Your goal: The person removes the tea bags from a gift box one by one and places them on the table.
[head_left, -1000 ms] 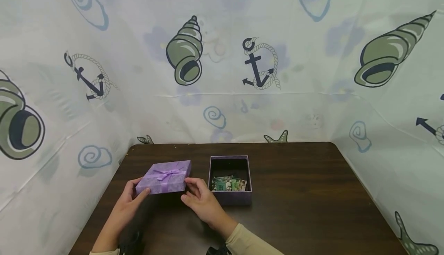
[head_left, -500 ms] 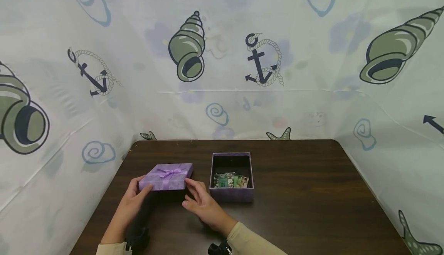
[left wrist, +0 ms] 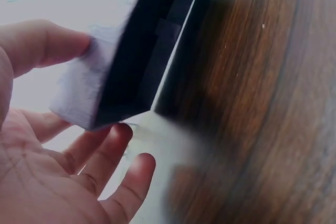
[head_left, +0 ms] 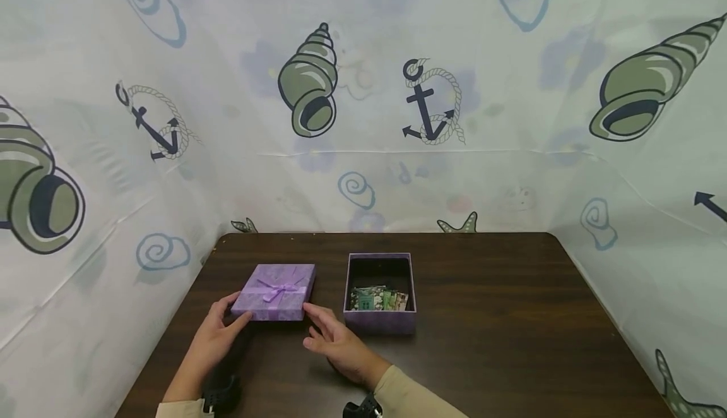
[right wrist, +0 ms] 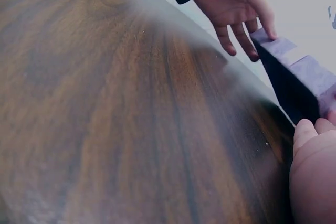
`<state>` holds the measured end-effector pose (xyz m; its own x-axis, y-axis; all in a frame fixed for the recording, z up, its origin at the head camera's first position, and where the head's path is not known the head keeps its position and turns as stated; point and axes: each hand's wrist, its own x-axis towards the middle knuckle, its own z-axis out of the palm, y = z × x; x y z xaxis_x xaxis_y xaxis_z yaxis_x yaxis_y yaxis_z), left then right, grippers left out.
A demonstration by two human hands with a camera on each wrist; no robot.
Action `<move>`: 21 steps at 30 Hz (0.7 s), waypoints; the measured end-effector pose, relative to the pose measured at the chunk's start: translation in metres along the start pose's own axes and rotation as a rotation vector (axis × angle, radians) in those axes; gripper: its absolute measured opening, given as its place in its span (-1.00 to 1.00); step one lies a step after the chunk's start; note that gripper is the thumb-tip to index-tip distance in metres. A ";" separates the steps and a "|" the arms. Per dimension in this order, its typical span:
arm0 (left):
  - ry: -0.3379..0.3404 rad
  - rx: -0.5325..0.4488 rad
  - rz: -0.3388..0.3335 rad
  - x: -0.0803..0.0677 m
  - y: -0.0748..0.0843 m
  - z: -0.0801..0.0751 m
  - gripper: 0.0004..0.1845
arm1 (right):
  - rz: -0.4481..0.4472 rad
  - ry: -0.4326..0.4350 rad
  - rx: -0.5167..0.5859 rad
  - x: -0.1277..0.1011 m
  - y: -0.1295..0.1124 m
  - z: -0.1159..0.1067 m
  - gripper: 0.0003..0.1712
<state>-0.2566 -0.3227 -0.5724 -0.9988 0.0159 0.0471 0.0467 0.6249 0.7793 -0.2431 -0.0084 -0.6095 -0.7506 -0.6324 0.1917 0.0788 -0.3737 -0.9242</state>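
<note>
A lilac box lid [head_left: 267, 307] with a ribbon bow sits left of centre in the head view. My left hand [head_left: 216, 339] grips its front left corner, thumb on the top face and fingers at the side. At the front right corner, my right hand [head_left: 346, 348] touches the lid with extended fingertips, its thumb apart from it. The left wrist view shows the lid's dark inside [left wrist: 139, 66], the front edge raised off the tabletop. Right of the lid stands the purple box base [head_left: 380, 323], uncovered, with several small printed paper pieces [head_left: 377, 299] inside.
Both boxes' parts are on or over a dark wood-grain table [head_left: 511, 323]. Behind and beside it hangs a pale cloth [head_left: 375, 115] printed with shells and anchors. Dark straps [head_left: 363, 407] circle the wrists.
The lid has levelled out and swung slightly, its bow top now facing the camera more. Both hands moved with it, staying at its front corners. The box base stays put.
</note>
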 end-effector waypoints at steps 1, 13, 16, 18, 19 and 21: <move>0.001 0.009 0.005 0.000 -0.001 0.000 -0.22 | 0.005 0.001 0.005 0.000 0.000 0.000 -0.13; 0.001 0.060 0.005 0.003 -0.007 0.000 -0.22 | 0.069 0.052 0.053 -0.001 -0.003 0.001 -0.18; 0.002 0.059 0.006 0.002 -0.008 0.000 -0.22 | 0.074 0.064 0.070 0.000 -0.001 0.002 -0.18; 0.008 0.045 0.017 0.002 -0.007 0.000 -0.22 | 0.084 0.072 0.076 0.000 -0.001 0.001 -0.18; 0.009 0.033 0.022 0.002 -0.006 0.001 -0.22 | 0.091 0.077 0.082 0.001 -0.001 0.001 -0.18; 0.015 0.011 0.024 0.002 -0.004 0.001 -0.21 | 0.105 0.086 0.099 0.001 -0.001 0.001 -0.17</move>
<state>-0.2589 -0.3247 -0.5762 -0.9970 0.0193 0.0751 0.0704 0.6327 0.7712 -0.2431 -0.0088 -0.6078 -0.7878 -0.6127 0.0630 0.2209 -0.3765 -0.8997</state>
